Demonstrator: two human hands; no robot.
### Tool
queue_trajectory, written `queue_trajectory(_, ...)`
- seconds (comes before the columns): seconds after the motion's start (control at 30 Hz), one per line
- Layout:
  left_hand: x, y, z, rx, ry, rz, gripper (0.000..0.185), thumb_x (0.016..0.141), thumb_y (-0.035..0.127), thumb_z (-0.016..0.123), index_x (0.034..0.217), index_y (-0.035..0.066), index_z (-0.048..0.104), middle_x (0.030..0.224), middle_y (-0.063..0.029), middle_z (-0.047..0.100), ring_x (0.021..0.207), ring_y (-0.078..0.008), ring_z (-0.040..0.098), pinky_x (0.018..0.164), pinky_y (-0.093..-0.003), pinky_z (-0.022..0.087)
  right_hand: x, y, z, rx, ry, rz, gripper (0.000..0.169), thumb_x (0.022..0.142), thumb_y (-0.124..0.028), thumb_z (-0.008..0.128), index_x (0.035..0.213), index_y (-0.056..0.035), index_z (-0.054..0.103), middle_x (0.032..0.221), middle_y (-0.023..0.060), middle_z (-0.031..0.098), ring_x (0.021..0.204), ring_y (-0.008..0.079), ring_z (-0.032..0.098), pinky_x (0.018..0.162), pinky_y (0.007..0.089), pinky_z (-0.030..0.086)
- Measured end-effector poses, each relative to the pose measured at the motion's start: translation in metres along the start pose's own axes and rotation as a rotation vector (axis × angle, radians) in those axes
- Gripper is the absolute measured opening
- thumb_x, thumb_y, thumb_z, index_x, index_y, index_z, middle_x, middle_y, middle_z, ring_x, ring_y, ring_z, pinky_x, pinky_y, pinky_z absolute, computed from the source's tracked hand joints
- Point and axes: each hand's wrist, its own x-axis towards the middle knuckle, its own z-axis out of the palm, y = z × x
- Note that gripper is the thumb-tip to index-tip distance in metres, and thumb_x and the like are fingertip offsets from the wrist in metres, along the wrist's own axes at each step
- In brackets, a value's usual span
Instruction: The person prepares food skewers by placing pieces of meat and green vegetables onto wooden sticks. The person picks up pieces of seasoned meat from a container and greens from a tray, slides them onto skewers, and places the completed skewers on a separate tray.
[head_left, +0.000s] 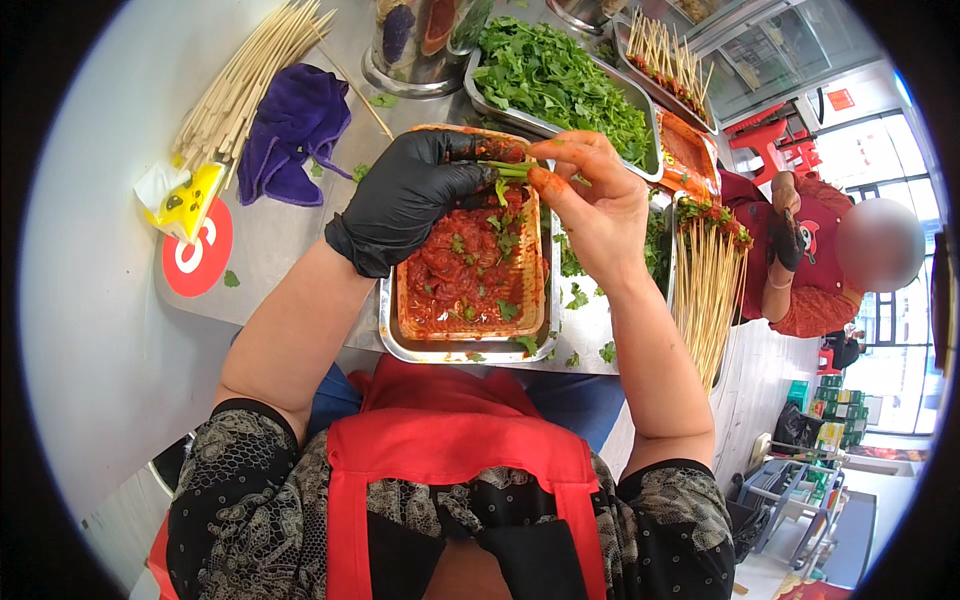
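My left hand (409, 191), in a black glove with red sauce on its fingertips, pinches one end of some green cilantro stems (511, 171). Bare and sauce-stained, my right hand (592, 199) has thumb and forefinger at the other end of the same stems. Beneath both hands is a plastic tray of red-sauced meat (457, 266) with cilantro leaves scattered on it, set inside a metal tray (469, 354). Beyond my right hand lies a metal tray of cilantro (566, 86). Whether a skewer is among the stems, I cannot tell.
Bamboo skewers (244, 82) and a purple cloth (296, 127) lie at the left, near a yellow packet (187, 199). Loaded skewers (705, 285) rest in a tray at the right; more stand in another tray (664, 82) behind. A co-worker (806, 247) with one black glove is at the right.
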Motion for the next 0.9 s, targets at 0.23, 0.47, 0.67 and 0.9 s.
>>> queue_trajectory(0.23, 0.0, 0.001, 0.002, 0.027, -0.02, -0.007, 0.026, 0.079, 0.003, 0.052, 0.103, -0.002, 0.058, 0.09, -0.0032, 0.061, 0.077, -0.0071, 0.057, 0.071, -0.0204, 0.047, -0.004, 0.006, -0.001, -0.162, -0.048, -0.153, 0.017, 0.069, 0.004, 0.061, 0.085, -0.0023, 0.066, 0.085, 0.006, 0.056, 0.069, 0.01, 0.055, 0.057, 0.0209, 0.046)
queue_trajectory(0.47, -0.001, -0.004, 0.004, 0.133, 0.101, 0.009, 0.023, 0.079, 0.002, 0.053, 0.1, -0.002, 0.059, 0.087, -0.0033, 0.062, 0.072, -0.0067, 0.056, 0.066, -0.0197, 0.047, -0.006, -0.004, 0.002, -0.396, -0.031, -0.288, 0.019, 0.066, 0.005, 0.062, 0.085, -0.0014, 0.063, 0.083, 0.0098, 0.054, 0.065, 0.0178, 0.055, 0.055, 0.025, 0.045)
queue_trajectory(0.67, -0.001, -0.007, 0.003, 0.127, 0.121, 0.058, 0.021, 0.079, 0.003, 0.054, 0.098, -0.003, 0.06, 0.086, -0.005, 0.062, 0.072, -0.0081, 0.057, 0.065, -0.0203, 0.048, -0.018, -0.01, 0.016, -0.595, 0.018, -0.532, 0.025, 0.061, 0.002, 0.065, 0.084, -0.0023, 0.059, 0.079, 0.0105, 0.052, 0.068, 0.0264, 0.054, 0.058, 0.0325, 0.045)
queue_trajectory(0.9, -0.004, 0.001, 0.005, 0.115, 0.109, 0.016, 0.022, 0.079, 0.004, 0.055, 0.098, -0.004, 0.059, 0.086, -0.0067, 0.063, 0.074, -0.0094, 0.059, 0.067, -0.0212, 0.049, -0.022, -0.015, 0.009, -0.114, 0.137, -0.087, 0.006, 0.071, 0.004, 0.062, 0.076, -0.0002, 0.064, 0.075, 0.0047, 0.058, 0.066, 0.0097, 0.053, 0.056, 0.0205, 0.042)
